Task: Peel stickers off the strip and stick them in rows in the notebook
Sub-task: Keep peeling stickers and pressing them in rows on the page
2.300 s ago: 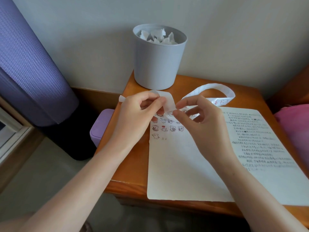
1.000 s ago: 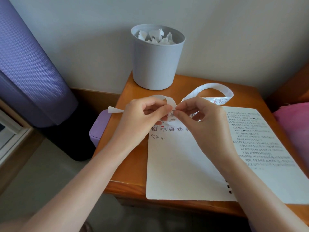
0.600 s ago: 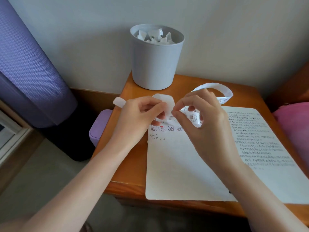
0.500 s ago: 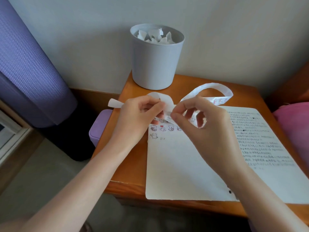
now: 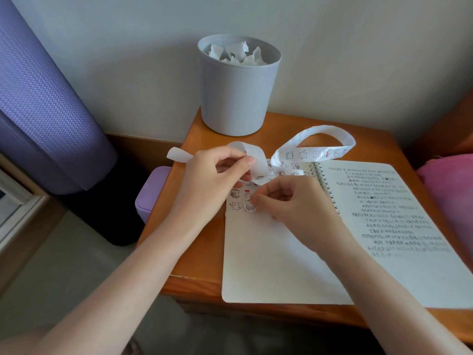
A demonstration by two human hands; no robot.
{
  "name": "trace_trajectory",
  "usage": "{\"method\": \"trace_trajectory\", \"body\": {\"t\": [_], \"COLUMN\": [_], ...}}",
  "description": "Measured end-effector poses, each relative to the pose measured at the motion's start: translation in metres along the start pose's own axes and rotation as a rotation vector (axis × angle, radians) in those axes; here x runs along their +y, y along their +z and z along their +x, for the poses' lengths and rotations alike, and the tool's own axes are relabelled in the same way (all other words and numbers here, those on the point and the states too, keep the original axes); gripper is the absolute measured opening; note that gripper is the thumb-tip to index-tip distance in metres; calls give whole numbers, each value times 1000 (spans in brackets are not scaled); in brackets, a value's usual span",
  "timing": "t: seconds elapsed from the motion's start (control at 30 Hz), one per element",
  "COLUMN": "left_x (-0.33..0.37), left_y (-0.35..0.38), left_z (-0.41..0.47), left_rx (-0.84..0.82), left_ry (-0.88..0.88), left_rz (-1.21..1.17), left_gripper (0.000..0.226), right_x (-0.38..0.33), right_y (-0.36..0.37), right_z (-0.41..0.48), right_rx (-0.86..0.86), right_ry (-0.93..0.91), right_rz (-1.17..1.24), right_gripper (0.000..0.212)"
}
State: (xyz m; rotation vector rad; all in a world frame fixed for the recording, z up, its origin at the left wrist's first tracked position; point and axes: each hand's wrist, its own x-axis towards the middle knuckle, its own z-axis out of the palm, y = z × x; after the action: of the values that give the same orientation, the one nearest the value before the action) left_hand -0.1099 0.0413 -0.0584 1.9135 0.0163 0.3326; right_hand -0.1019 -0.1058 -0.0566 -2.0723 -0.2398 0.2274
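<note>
An open spiral notebook lies on the wooden table, its left page blank apart from rows of small cartoon stickers near the top left. My left hand pinches the white sticker strip, which loops up toward the back of the table. My right hand is lowered onto the left page, its fingertips holding a peeled sticker against the paper beside a sticker in the lowest row.
A grey bin full of crumpled paper stands at the back of the wooden table. A purple box sits off the table's left edge, beside a large purple roll. Pink fabric lies at right.
My right hand left the strip with a peeled sticker and dropped down-left onto the page. My left hand kept hold of the strip and barely moved.
</note>
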Motion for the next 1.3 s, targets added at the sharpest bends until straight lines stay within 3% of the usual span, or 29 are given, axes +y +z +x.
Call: {"method": "trace_trajectory", "body": {"t": [1.0, 1.3], "left_x": [-7, -6], "left_y": [0, 0], "left_z": [0, -1], "left_rx": [9, 14], "left_ry": [-45, -52], "left_rz": [80, 81], "left_gripper": [17, 15], "right_x": [6, 7], "right_y": [10, 7], "right_z": [0, 3], "right_rx": [67, 67], "right_ry": [-63, -70], "right_rz": [-107, -146], "right_gripper": [2, 12]}}
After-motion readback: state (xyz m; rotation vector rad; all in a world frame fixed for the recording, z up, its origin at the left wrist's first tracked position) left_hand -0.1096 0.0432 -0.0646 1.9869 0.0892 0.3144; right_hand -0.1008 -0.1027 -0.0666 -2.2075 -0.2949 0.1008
